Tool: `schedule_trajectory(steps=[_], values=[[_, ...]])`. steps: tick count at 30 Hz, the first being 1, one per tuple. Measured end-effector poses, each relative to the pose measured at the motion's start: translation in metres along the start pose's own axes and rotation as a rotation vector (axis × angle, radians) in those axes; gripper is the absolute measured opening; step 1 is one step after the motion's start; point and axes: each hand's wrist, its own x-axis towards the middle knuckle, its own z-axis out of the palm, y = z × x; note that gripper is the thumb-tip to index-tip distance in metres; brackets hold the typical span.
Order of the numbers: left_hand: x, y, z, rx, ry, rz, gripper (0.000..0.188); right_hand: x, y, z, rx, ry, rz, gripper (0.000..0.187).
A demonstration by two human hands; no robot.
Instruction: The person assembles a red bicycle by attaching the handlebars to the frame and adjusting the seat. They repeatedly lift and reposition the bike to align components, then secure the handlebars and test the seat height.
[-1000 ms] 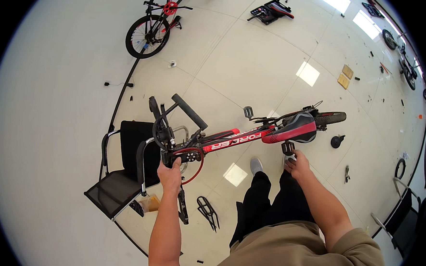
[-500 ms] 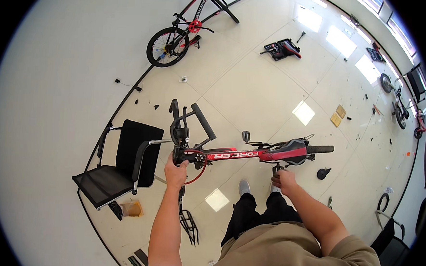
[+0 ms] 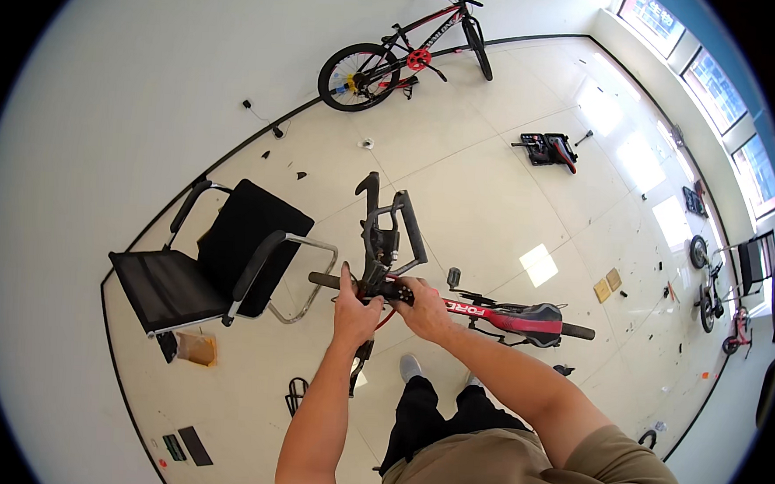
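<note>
Looks bright overall, with daylight from the windows at far right. Reflects as strong white glare on the glossy floor there, and as one clear patch nearer, right of the middle. Turns greyer on the wall at left. Is quite sharp on the near red bicycle, softer toward the right rim. Bends straight edges strongly, with black corners around.

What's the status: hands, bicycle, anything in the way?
Left hand, right hand: both on front end of red-black bicycle. Saddle up. Black mesh armchair left of front end, possibly in the way.
</note>
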Motion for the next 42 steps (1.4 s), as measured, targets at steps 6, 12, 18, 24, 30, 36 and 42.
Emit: schedule_trajectory(steps=[6, 12, 18, 24, 30, 36, 42], values=[[-0.025, -0.035, -0.002, -0.138, 0.243, 0.115, 0.045, 0.0, -0.001, -0.006, 0.014, -0.079, 0.026, 0.039], [-0.038, -0.04, -0.008, -0.017, 0.279, 0.283, 0.039, 0.008, -0.003, -0.002, 0.039, -0.077, 0.101, 0.039], [-0.034, -0.035, -0.007, 0.162, 0.271, 0.353, 0.034, 0.008, 0.001, -0.011, 0.071, -0.108, 0.125, 0.04], [-0.029, -0.023, -0.01, 0.26, 0.313, 0.333, 0.029, 0.014, 0.001, -0.01, 0.032, -0.099, 0.049, 0.043], [-0.038, -0.023, -0.004, 0.209, 0.375, 0.208, 0.025, 0.013, 0.011, -0.004, -0.001, -0.106, 0.001, 0.044], [-0.027, 0.004, -0.008, 0.314, 0.409, 0.194, 0.017, 0.025, -0.012, -0.013, 0.002, -0.11, 0.038, 0.046], [-0.041, -0.017, -0.006, 0.295, 0.361, 0.156, 0.026, 0.009, -0.001, -0.007, 0.007, -0.175, 0.06, 0.047]])
